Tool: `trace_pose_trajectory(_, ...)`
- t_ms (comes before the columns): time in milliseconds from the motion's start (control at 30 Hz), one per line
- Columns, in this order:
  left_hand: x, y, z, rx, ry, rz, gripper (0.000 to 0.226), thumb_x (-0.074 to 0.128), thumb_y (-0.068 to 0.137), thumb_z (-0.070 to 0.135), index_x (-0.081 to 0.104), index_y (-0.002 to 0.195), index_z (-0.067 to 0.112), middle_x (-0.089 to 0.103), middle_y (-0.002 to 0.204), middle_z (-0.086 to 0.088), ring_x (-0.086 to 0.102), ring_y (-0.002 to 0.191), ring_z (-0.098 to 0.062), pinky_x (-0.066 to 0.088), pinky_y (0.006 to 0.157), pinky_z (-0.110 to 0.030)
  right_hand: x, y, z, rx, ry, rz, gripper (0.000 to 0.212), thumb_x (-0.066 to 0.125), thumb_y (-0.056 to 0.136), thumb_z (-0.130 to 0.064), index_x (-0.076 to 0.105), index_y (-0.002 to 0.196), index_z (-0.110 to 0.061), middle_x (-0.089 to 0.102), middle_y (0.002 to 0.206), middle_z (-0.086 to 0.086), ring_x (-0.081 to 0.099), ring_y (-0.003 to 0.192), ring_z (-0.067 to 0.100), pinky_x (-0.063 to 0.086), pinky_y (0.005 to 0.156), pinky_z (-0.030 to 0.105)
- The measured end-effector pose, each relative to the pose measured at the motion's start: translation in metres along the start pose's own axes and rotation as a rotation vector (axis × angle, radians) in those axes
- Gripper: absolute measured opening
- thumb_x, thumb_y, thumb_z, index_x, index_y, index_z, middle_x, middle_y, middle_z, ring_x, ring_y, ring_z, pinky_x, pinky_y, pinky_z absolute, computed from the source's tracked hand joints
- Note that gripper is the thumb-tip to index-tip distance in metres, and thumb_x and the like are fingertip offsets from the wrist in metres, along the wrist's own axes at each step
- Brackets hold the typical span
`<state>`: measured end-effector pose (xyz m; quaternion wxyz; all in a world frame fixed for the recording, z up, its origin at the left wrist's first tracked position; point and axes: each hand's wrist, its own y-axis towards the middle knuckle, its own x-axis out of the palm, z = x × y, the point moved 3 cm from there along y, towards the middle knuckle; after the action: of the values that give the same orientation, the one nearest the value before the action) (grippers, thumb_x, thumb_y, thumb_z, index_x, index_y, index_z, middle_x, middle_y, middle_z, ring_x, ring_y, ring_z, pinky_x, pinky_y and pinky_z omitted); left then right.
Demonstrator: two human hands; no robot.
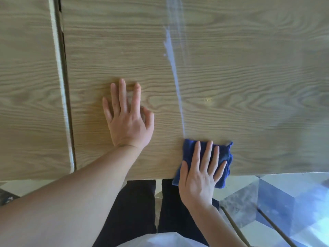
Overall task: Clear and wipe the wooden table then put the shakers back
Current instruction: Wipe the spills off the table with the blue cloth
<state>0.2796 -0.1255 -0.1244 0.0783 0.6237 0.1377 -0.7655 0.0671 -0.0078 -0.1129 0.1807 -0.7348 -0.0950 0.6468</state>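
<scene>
1. Folded dark-blue microfibre cloth (223, 158): lies at the near edge of the light oak-grain wooden counter (249, 86), its near part hanging past the edge. Judged the end of a pull stroke toward the body, so crumbs and wet are carried off the edge, not pushed back across the surface

2. Right hand (199, 175): flat on the cloth, fingers straight and fanned apart, palm over the overhanging part. Nothing pinched; the spread likely serves to press a wide patch of cloth evenly against the wood

3. Pale wet streak (175, 72): runs from the far side of the counter down to the cloth's left corner. It reads as the boundary of a wiped lane; wood to its right has a faint sheen, wood to its left looks dry. Judgement: wiping is partly done, left portion still owed

4. Left hand (128, 118): resting on the counter well left of the cloth, fingers straight and slightly parted, thumb tucked toward the palm, holding nothing. Probably a brace for the forward lean

5. Shakers: none in view; their location cannot be told. The visible counter carries only hands and cloth, so clearing appears finished here

6. Second wood-grain panel (26, 86): left of a dark seam (62, 86), butted alongside; whether it needs wiping cannot be told

7. Below the edge: dark trousers (138, 211) and pale tiled floor (293, 202)
</scene>
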Motion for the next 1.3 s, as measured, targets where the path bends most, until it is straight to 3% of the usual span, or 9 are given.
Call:
trace_pose_trajectory(100, 0.001, -0.001, 0.0, -0.007, -0.001, 0.003, 0.068, 0.039, 0.095, 0.04, 0.021, 0.159, 0.029, 0.01, 0.17, -0.01, 0.006, 0.158, -0.03, 0.005, 0.126, -0.055, 0.0, 0.007, -0.019, -0.069, -0.018, 0.02, 0.065, 0.024, 0.103, -0.051, 0.007, 0.16, -0.026, 0.009, 0.168, 0.01, 0.004, 0.156, 0.031, 0.006, 0.122, 0.061)
trace_pose_trajectory(400, 0.002, -0.001, -0.002, 0.014, 0.024, 0.026, 0.069, 0.04, 0.094, 0.042, 0.021, 0.16, 0.028, 0.009, 0.17, -0.008, 0.005, 0.158, -0.029, 0.005, 0.126, -0.053, -0.019, 0.056, -0.042, -0.003, 0.049, 0.114, 0.062, 0.029, 0.101, -0.049, 0.014, 0.16, -0.034, 0.011, 0.169, 0.001, 0.008, 0.156, 0.024, 0.005, 0.123, 0.058)
trace_pose_trajectory(533, 0.0, -0.001, -0.001, 0.004, 0.004, 0.017, 0.067, 0.037, 0.094, 0.039, 0.024, 0.159, 0.027, 0.01, 0.17, -0.009, 0.006, 0.158, -0.029, 0.005, 0.126, -0.054, -0.058, 0.142, -0.027, 0.159, 0.115, 0.214, 0.06, 0.034, 0.101, -0.046, 0.021, 0.159, -0.033, 0.013, 0.168, -0.001, 0.009, 0.155, 0.021, 0.004, 0.123, 0.056)
trace_pose_trajectory(767, 0.003, 0.0, 0.0, -0.002, 0.011, 0.02, 0.066, 0.037, 0.095, 0.04, 0.025, 0.158, 0.028, 0.01, 0.17, -0.007, 0.005, 0.158, -0.029, 0.001, 0.126, -0.051, -0.091, 0.234, -0.032, 0.313, 0.189, 0.284, 0.064, 0.029, 0.101, -0.045, 0.014, 0.16, -0.027, 0.004, 0.169, 0.002, 0.002, 0.156, 0.023, 0.0, 0.122, 0.06)
trace_pose_trajectory(967, -0.001, -0.001, 0.002, 0.0, -0.019, 0.003, 0.066, 0.04, 0.095, 0.038, 0.026, 0.158, 0.027, 0.012, 0.17, -0.009, 0.006, 0.158, -0.03, 0.003, 0.126, -0.054, -0.071, 0.143, -0.015, -0.124, 0.003, 0.141, 0.062, 0.028, 0.103, -0.045, 0.012, 0.16, -0.026, 0.007, 0.169, 0.003, 0.004, 0.156, 0.024, -0.001, 0.124, 0.052)
trace_pose_trajectory(1167, 0.001, 0.001, 0.002, 0.005, -0.018, 0.023, 0.067, 0.041, 0.094, 0.038, 0.026, 0.159, 0.027, 0.015, 0.169, -0.012, 0.011, 0.157, -0.033, 0.005, 0.125, -0.056, -0.042, 0.044, 0.066, 0.116, -0.034, 0.042, 0.067, 0.026, 0.101, -0.043, 0.008, 0.16, -0.019, 0.006, 0.168, 0.011, 0.004, 0.155, 0.03, 0.008, 0.121, 0.063)
trace_pose_trajectory(1233, 0.001, 0.002, 0.002, 0.007, -0.009, 0.022, 0.068, 0.04, 0.094, 0.038, 0.025, 0.159, 0.027, 0.015, 0.169, -0.012, 0.011, 0.156, -0.034, 0.006, 0.125, -0.056, -0.034, 0.034, 0.041, 0.034, -0.055, 0.036, 0.068, 0.031, 0.101, -0.041, 0.009, 0.16, -0.015, 0.007, 0.167, 0.016, 0.004, 0.155, 0.035, 0.008, 0.12, 0.065)
trace_pose_trajectory(1300, 0.001, 0.001, 0.002, 0.006, -0.004, 0.029, 0.068, 0.042, 0.094, 0.038, 0.025, 0.159, 0.028, 0.016, 0.169, -0.012, 0.012, 0.156, -0.034, 0.007, 0.125, -0.056, -0.023, 0.025, -0.003, -0.167, -0.076, 0.033, 0.068, 0.035, 0.102, -0.042, 0.011, 0.16, -0.017, 0.01, 0.167, 0.016, 0.005, 0.155, 0.036, 0.006, 0.121, 0.064)
